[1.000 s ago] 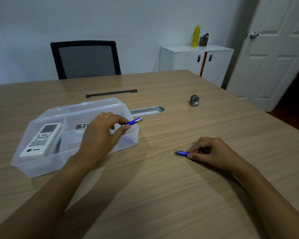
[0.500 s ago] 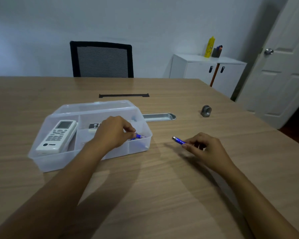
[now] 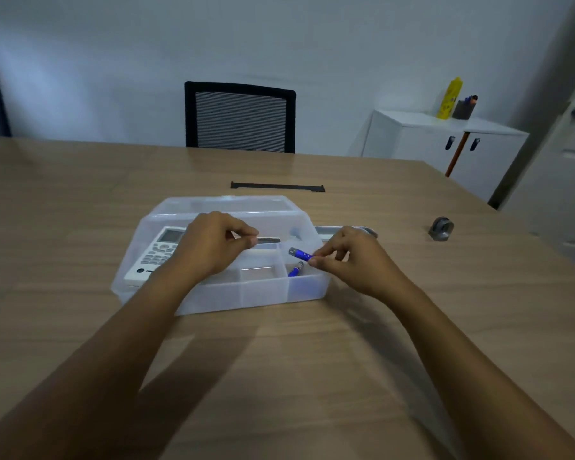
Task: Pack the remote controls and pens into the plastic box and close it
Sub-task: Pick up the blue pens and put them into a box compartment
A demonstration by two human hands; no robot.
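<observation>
Both hands hover over the clear plastic compartment box (image 3: 246, 293) on the wooden desk (image 3: 279, 376). Right hand (image 3: 356, 260) pinches a short blue metallic pen (image 3: 300, 254) by its near end, thumb and fingertips closed on it; the pen's long axis runs from this hand up and to the left, out over the box's right-hand compartment. Directly below it, slightly nearer, a second blue pen (image 3: 295, 269) already lies in that compartment, slanted. The right hand alone carries the pen, so lowering and letting go falls to it, I judge. Left hand (image 3: 210, 247) is loosely clenched over the middle compartment, thumb meeting forefinger; whether it holds anything I cannot tell. Left of it lies one white remote control (image 3: 156, 254), and just beyond its fingertips a dark slim remote (image 3: 268, 240) shows partly. Count: two pens, two remotes, one box, its hinged lid (image 3: 236, 205) open beyond both hands.
</observation>
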